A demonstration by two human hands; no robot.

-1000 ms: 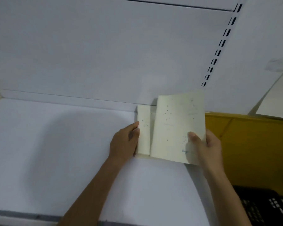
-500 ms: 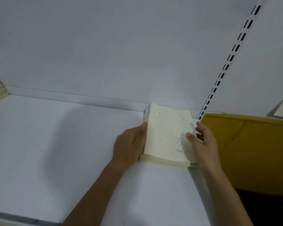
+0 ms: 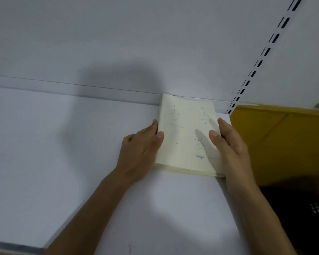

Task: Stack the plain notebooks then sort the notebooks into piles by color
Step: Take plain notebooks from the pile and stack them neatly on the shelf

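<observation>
Left hand (image 3: pixel 140 153), right hand (image 3: pixel 230 150): bare, nails trimmed short. Left forearm (image 3: pixel 92 214), in from 7 o'clock, and right forearm (image 3: pixel 256 218), from 5 o'clock: uncovered to the frame edge.

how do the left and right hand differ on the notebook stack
The left hand grips the left edge of the notebook stack, over the white shelf; the right hand grips its right edge, beside the yellow box. Both lay a thumb on the top cover.
</observation>
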